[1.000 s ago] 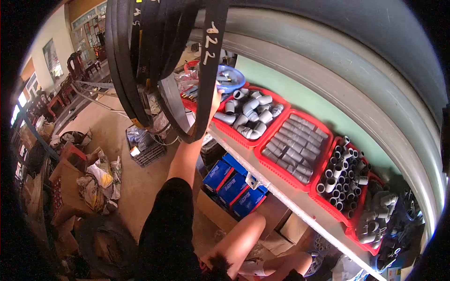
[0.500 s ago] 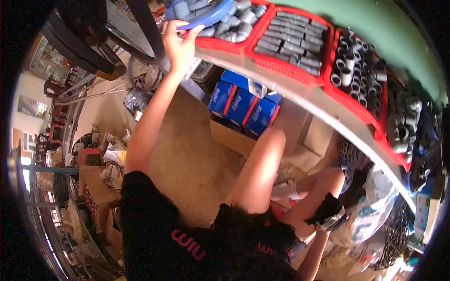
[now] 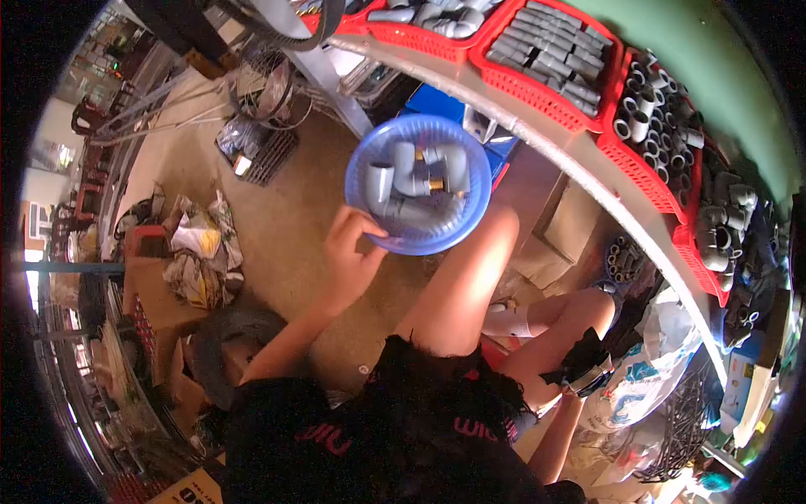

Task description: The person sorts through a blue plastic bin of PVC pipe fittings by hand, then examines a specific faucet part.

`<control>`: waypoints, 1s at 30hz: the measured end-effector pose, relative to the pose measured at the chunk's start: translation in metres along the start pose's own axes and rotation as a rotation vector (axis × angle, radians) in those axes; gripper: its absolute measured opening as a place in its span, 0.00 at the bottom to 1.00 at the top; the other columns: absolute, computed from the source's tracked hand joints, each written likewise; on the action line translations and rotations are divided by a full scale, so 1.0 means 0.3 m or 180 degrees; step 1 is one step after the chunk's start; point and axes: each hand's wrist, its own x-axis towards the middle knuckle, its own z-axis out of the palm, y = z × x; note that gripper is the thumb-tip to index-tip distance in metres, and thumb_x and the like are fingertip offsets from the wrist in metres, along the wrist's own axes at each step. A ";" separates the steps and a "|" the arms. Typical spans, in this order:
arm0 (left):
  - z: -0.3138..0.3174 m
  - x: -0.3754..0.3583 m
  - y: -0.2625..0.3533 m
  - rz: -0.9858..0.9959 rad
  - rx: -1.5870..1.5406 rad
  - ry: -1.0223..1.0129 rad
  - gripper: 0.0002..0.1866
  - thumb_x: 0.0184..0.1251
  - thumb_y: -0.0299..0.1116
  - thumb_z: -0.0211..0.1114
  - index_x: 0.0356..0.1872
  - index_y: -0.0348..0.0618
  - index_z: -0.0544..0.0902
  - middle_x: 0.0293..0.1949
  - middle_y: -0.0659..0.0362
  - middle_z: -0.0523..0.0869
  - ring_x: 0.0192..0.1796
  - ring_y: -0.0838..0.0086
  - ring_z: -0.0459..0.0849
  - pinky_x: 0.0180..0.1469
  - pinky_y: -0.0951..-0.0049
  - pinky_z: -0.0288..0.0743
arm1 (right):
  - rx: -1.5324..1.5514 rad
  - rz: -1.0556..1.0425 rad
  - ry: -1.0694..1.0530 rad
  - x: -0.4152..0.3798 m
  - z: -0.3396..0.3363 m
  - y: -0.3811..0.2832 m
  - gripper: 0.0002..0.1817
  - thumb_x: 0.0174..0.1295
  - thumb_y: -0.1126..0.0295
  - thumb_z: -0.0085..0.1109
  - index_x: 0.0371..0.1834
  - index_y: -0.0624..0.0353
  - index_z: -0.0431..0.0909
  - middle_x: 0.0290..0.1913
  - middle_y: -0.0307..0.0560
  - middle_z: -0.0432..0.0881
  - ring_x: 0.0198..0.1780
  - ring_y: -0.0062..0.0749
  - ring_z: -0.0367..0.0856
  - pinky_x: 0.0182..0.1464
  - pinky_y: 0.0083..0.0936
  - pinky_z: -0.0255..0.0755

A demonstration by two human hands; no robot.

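Observation:
My left hand (image 3: 354, 252) grips the lower left rim of a round blue basket (image 3: 482, 172), held above my knee. Inside the basket lie several grey pipe fittings (image 3: 405, 172), some with brass-coloured threaded ends. At the lower right, my right hand (image 3: 578, 388) is closed round a crumpled black item (image 3: 581, 361) with a clear, shiny part at its edge, close beside my leg.
Red baskets (image 3: 537, 91) of grey fittings line the curved shelf (image 3: 512, 118). Under it are blue boxes (image 3: 432, 102) and a cardboard box (image 3: 564, 231). A white bag (image 3: 642, 382) is at right, a black crate (image 3: 267, 155) and a tyre (image 3: 220, 349) at left.
My left hand has brought the blue basket down from the shelf to above my knee, and its contents now show. My right hand stays low at the right with the black item.

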 end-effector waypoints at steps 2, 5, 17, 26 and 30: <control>0.040 -0.087 -0.069 -0.0211 -0.0010 -0.0062 0.12 0.43 0.18 0.69 0.26 0.39 0.74 0.29 0.56 0.74 0.35 0.64 0.77 0.38 0.70 0.70 | -0.0011 -0.0056 0.0010 -0.008 0.003 0.006 0.31 0.59 0.40 0.43 0.50 0.57 0.73 0.47 0.51 0.79 0.50 0.53 0.75 0.59 0.51 0.62; 0.110 -0.130 -0.140 -0.0637 -0.0033 0.0009 0.11 0.44 0.18 0.68 0.26 0.39 0.74 0.29 0.55 0.74 0.35 0.62 0.77 0.38 0.70 0.70 | -0.0004 -0.0149 0.0066 -0.022 0.007 0.014 0.32 0.59 0.40 0.43 0.50 0.57 0.73 0.47 0.52 0.79 0.50 0.53 0.75 0.59 0.52 0.62; 0.526 0.010 -0.513 -0.0185 0.0033 0.0356 0.10 0.42 0.17 0.64 0.26 0.38 0.72 0.32 0.52 0.73 0.39 0.55 0.74 0.40 0.61 0.67 | 0.0249 0.0507 -0.0481 -0.046 -0.016 -0.035 0.40 0.46 0.41 0.57 0.59 0.57 0.68 0.57 0.49 0.74 0.60 0.50 0.68 0.67 0.48 0.50; 0.485 0.083 -0.528 -0.1003 0.0891 0.0080 0.26 0.49 0.34 0.64 0.52 0.48 0.67 0.57 0.49 0.65 0.61 0.49 0.65 0.57 0.22 0.49 | 0.0106 0.0064 -0.0210 0.008 -0.026 -0.015 0.35 0.46 0.45 0.59 0.53 0.58 0.73 0.52 0.50 0.78 0.54 0.47 0.73 0.62 0.45 0.59; 0.534 0.167 -0.599 -0.1155 0.1773 -0.0009 0.23 0.49 0.38 0.70 0.47 0.41 0.75 0.59 0.48 0.63 0.66 0.51 0.56 0.58 0.27 0.48 | 0.0116 0.0058 -0.0188 0.020 -0.025 -0.024 0.33 0.46 0.46 0.60 0.52 0.58 0.73 0.51 0.51 0.78 0.54 0.46 0.74 0.61 0.44 0.60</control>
